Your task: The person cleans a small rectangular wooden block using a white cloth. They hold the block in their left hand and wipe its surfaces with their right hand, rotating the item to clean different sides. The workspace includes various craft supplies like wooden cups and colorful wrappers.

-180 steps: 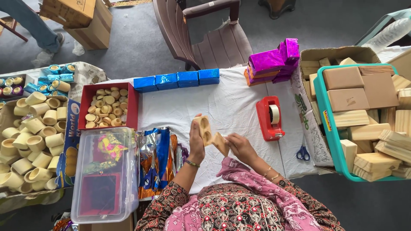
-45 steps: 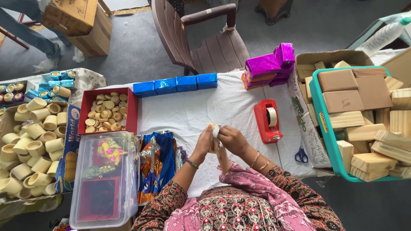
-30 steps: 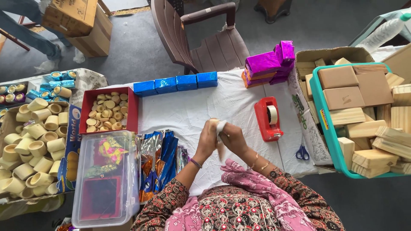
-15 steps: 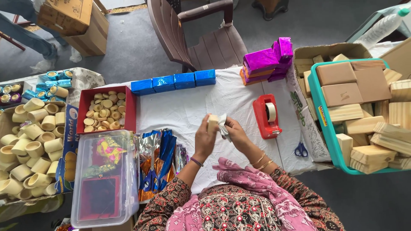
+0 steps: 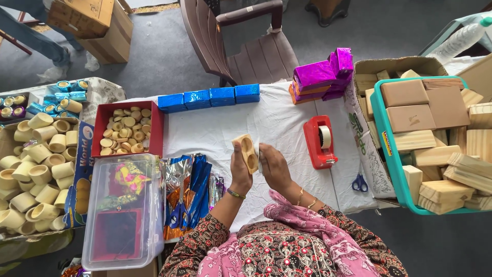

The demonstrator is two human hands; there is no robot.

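A wooden piece (image 5: 246, 152) with two round hollows is now raised upright over the tabletop's middle, pinched in the left hand (image 5: 240, 169). A white scrap is pressed to its side by the right hand (image 5: 273, 166); a second earlier, both hands covered it.

Four shiny blue wrapped boxes (image 5: 208, 98) sit in a row at 12 o'clock on the white cloth, w/ a stack of magenta foil-wrapped boxes (image 5: 324, 76) at 1 o'clock just right of them. At 9 o'clock a red cardboard box (image 5: 152, 133) holds small rings, a clear plastic tub (image 5: 125, 211) lies at 8 o'clock, and foil wrappers (image 5: 190, 190), blue, silver & orange, lie beside it. Brown cardboard cartons (image 5: 89, 23) stand on the floor at 11 o'clock; plain brown packages (image 5: 420, 105) lie at 3 o'clock in a teal crate (image 5: 393, 161) bearing a small yellow-red label (image 5: 387, 143).
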